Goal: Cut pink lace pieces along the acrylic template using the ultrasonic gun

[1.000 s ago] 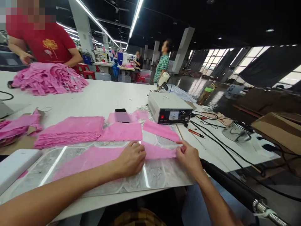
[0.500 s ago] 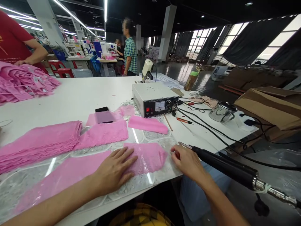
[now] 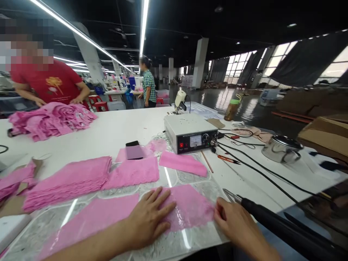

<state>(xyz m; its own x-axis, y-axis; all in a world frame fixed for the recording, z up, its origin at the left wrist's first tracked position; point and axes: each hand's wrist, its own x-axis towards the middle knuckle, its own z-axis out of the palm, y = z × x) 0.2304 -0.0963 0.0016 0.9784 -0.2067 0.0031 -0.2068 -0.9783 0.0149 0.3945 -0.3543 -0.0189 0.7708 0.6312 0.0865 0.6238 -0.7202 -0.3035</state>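
Pink cloth piece [image 3: 193, 206], one, flat; left hand [image 3: 148, 219] spread upon it; right hand [image 3: 233, 218] curled at its right end (whether pinching, cannot tell).

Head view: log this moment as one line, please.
left hand: flat over pink piece | right hand: at its right end | black-handled tool: beside right hand

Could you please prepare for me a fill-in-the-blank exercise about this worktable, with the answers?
1. The left hand rests palm ____ on pink cloth.
2. The tool handle beside the right hand is coloured ____.
3. In the picture, the lidded vessel stands to the ____ of the control box.
Missing words: down; black; right.
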